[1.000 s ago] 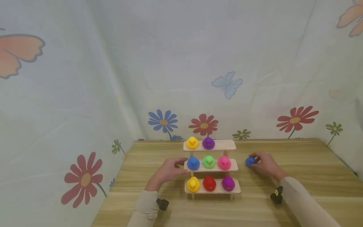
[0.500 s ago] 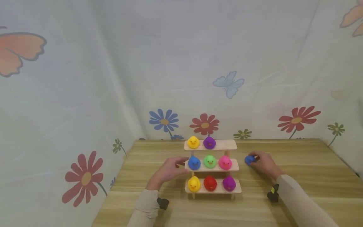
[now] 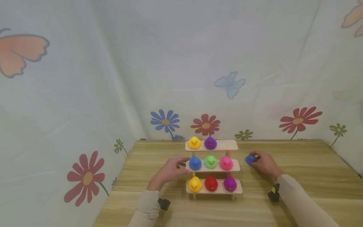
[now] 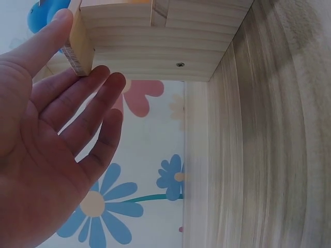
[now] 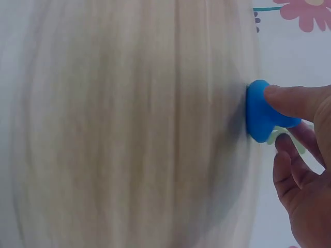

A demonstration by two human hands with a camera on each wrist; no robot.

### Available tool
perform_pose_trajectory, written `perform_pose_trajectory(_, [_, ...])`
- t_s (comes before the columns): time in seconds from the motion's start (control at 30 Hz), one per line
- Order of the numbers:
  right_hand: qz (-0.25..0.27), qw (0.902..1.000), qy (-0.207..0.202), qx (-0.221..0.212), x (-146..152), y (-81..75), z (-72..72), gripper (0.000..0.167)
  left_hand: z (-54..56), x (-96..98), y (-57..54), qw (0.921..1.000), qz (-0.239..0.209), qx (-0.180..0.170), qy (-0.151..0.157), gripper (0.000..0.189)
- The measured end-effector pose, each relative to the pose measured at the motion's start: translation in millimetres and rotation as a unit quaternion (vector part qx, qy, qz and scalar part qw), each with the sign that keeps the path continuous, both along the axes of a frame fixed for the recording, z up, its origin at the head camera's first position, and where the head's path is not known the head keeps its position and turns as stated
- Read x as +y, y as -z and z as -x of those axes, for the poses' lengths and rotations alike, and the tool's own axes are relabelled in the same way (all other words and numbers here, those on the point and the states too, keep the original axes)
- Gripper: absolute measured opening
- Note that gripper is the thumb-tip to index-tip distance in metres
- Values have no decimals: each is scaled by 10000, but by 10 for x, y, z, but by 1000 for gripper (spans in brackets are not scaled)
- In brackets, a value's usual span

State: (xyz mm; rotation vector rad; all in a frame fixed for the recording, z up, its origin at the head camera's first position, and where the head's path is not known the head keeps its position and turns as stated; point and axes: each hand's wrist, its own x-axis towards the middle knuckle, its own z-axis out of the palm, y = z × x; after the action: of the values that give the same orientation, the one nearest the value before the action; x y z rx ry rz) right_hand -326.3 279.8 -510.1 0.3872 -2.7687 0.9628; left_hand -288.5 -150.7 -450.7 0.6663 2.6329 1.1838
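Pinching the loose blue duck (image 3: 250, 159) between thumb and fingertips, the right hand (image 3: 265, 164) is over the wooden table (image 3: 317, 167), to the right of the 3-tier rack (image 3: 229, 145) and apart from it. In the right wrist view the thumb (image 5: 295, 101) presses on the duck's side while 2 lower fingers curl loosely without touching it; the duck's base is at the tabletop, though I cannot tell whether it touches or is just above. The left hand (image 3: 170, 170) holds the left end of the middle board (image 3: 236, 165), thumb at the front edge and fingertips at the back, the remaining fingers slightly spread and bent. Right beside that grip sits the middle-tier blue duck (image 3: 195, 163), followed by a green duck (image 3: 211, 161) and a pink duck (image 3: 226, 163). The top tier bears 2 more, an upper yellow duck (image 3: 194, 142) at the left and an upper purple duck (image 3: 210, 143) next to it; the bottom tier bears 3, a lower yellow duck (image 3: 195, 184), a red duck (image 3: 211, 183) and a lower purple duck (image 3: 230, 184). Behind the table hangs a pale cloth (image 3: 181, 47) printed with flowers and butterflies, and light sleeves (image 3: 300, 200) cover the forearms.
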Motion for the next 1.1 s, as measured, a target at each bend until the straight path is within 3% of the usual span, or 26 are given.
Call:
perform_pose_trajectory(0.17, [-130, 9994, -132, 306, 2, -89, -47, 41, -5, -1, 13, 9999, -1, 103, 9, 54])
perform_pose_trajectory(0.37, [-142, 9941, -394, 1001, -161, -315, -232, 25, -29, 12, -3, 9999, 50, 158, -38, 53])
perform_pose_trajectory(0.6, [307, 9705, -1154, 2092, -587, -560, -566, 26, -22, -9, 4, 9995, 34, 326, 28, 52])
perform_pose_trajectory(0.77, [96, 9662, -1347, 2197, -779, -650, -686, 37, -10, -13, 22, 9994, 2, 343, 33, 53])
perform_pose_trajectory(0.93, [-3, 9681, -1472, 2027, -879, -694, -697, 46, -2, -14, 23, 9995, 107, 293, -18, 54])
perform_pose_trajectory(1.1, [-176, 9646, -1570, 2110, -960, -730, -712, 44, -14, -6, 13, 9999, 62, 61, -85, 55])
